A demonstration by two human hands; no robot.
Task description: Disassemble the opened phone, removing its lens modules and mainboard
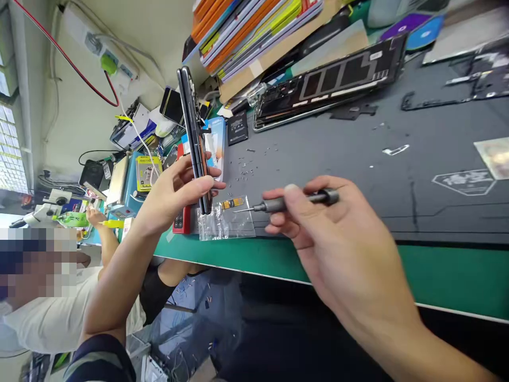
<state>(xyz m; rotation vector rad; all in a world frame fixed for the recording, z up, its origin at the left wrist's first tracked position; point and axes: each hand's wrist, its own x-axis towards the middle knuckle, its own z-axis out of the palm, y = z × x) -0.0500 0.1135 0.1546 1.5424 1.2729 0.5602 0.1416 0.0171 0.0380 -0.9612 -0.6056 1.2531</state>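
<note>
My left hand [178, 188] grips a dark phone [193, 127] by its lower end and holds it upright on edge above the bench. A grey precision screwdriver [296, 200] sits in my right hand [334, 233], its fine tip aimed left toward the foot of the phone, a short gap away. Under the tip lies a clear plastic bag [228, 220] with a small gold flex part [233, 203] on it. Tiny screws [248, 167] are scattered on the dark work mat [358, 170] behind.
An opened device chassis [330, 82] lies at the back of the mat, with stacked boxes [250, 32] behind it. Cluttered tools and chargers [135, 154] fill the left end. A seated person in a white shirt [59, 313] is at the left. The green bench edge [437, 276] runs along the front.
</note>
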